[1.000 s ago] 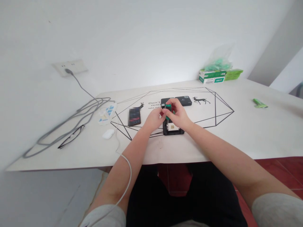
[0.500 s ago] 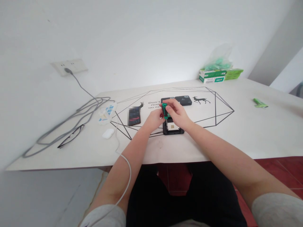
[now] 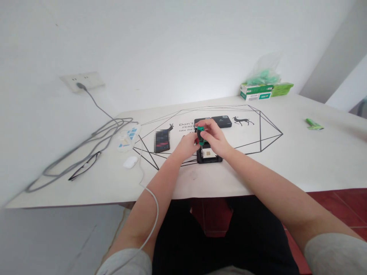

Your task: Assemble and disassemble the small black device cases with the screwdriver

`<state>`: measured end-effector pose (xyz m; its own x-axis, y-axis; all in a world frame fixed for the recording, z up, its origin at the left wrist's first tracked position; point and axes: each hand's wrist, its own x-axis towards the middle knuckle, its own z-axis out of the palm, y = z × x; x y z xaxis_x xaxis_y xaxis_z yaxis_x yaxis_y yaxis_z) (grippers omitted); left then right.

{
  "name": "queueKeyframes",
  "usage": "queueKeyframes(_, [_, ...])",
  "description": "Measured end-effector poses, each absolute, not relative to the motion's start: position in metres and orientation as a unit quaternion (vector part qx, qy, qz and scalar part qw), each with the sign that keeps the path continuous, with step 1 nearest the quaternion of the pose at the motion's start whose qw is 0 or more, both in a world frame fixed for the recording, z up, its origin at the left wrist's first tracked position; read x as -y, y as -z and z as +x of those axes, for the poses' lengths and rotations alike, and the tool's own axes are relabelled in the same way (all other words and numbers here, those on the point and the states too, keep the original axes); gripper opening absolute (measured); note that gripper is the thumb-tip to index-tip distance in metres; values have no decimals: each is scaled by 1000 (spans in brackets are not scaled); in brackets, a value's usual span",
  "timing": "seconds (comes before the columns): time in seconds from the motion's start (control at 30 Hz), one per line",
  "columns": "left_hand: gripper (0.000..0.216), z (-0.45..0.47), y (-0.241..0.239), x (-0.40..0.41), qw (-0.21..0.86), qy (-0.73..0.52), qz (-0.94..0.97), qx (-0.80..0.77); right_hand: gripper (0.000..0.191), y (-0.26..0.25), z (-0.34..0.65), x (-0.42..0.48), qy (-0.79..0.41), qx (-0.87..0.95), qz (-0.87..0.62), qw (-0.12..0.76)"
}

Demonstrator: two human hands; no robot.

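Screwdriver (image 3: 200,137), green and black, stands nearly upright in my right hand (image 3: 215,138), over the left side of an opened black device (image 3: 211,160) on the white table (image 3: 243,179). My right fingers are curled around the handle, with the thumb pressed against its side. My left hand (image 3: 186,145) is bent in close from the other side, its fingertips beside the lower part of the handle; they are too bunched for me to tell whether they pinch the screwdriver, steady the device or touch neither. The tip is too small to make out, so I can't say what it rests on. I'd judge the screwdriver light and stiff, the thick handle likely grippy, the thin shaft below it smoother and more apt to slip between fingers. The best hold, to my mind, is high on the handle, thumb and fingers opposed, with only a light guiding touch lower down. The device looks like hard plastic, light enough to skid on the tabletop, so I'd hold it by its outer rim; the pale panel (image 3: 208,153) inside it, with a gold-coloured square, seems the fragile part, best kept clear of metal. Just beyond my right hand sits a flat black box (image 3: 221,122), and off to the left lies a phone (image 3: 162,141).
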<state>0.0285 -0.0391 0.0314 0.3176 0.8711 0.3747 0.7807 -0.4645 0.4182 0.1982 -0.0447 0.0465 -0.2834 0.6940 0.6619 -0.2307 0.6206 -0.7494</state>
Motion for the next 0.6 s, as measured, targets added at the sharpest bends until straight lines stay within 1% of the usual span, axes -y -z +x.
queueKeyframes(0.07, [6,29,-33,40,79,-269,812,-512,32,-46,198,46,-431,683,-156,568])
queueKeyframes(0.13, [6,29,-34,41,80,-266,813,-512,32,-45,197,45,-428,679,-158,575])
queueKeyframes(0.3, [6,31,-32,42,103,-275,801,-522,34,-43,195,42,-335,694,-193,608])
queueKeyframes(0.4, [8,33,-29,42,112,-272,801,-522,36,-44,195,42,-309,702,-215,605])
queueKeyframes(0.5, [8,34,-28,41,113,-259,807,-518,33,-46,197,44,-314,713,-214,590])
queueKeyframes(0.6, [11,34,-28,41,119,-250,807,-522,28,-46,199,45,-349,716,-199,571])
